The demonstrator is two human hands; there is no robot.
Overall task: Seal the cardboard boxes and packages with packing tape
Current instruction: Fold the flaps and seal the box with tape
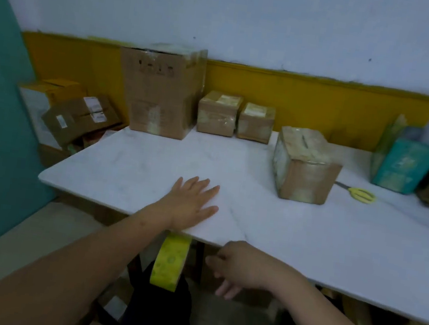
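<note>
Our left hand [191, 203] lies flat on the white worktop [130, 173] at its front edge, palm down, fingers straight and spread, gripping nothing we can see. Just below that edge, under the wrist, a yellow roll of packing tape [170, 261] hangs edge-on. We cannot tell what holds it there. Our right hand [234, 270] is beneath the front edge, beside the roll but apart from it, with its fingers loose, pointing down, blurred and empty.

A tall cardboard box [163, 90] stands at the back left corner, with two small taped boxes [217, 113] just beside it along the back edge. A larger taped box [305, 164] sits right of centre, and yellow scissors [362, 195] lie near its right side. A teal carton [404, 165] stands toward the right edge. More boxes [78, 114] are piled beyond the left edge.
</note>
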